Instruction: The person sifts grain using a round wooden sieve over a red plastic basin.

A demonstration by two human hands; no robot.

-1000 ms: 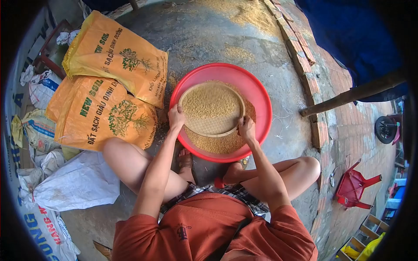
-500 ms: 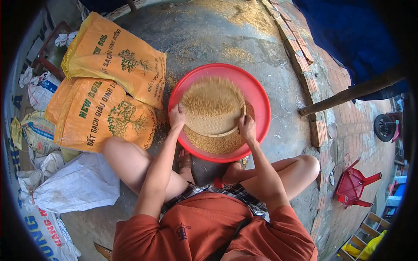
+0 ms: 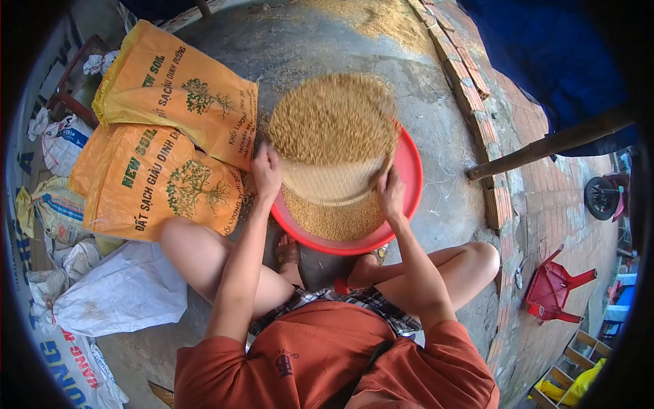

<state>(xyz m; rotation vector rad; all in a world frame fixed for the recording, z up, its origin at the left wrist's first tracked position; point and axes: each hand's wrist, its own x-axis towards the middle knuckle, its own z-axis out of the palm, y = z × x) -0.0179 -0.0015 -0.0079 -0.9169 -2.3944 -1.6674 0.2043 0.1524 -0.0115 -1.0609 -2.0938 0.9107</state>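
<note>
A round woven winnowing basket (image 3: 330, 183) is held up between my hands over a large red basin (image 3: 412, 170). My left hand (image 3: 266, 170) is closed on its left rim, and my right hand (image 3: 390, 193) grips the right rim. Golden grain (image 3: 334, 119), blurred by motion, fills the far part of the basket and seems partly in the air. More grain (image 3: 334, 221) lies in the basin below, near my feet. The basket hides the basin's far side.
Orange soil sacks (image 3: 170, 95) lie to the left, with white sacks (image 3: 122, 286) nearer me. Grain (image 3: 388, 27) is spread on the concrete at the back. A row of bricks (image 3: 477, 116), a pole (image 3: 545, 144) and an overturned red stool (image 3: 555, 286) are on the right.
The basket has risen and moved away from me, with both hands still on its rim. Its grain has spread out toward the far edge, now covering the basin's far side.
</note>
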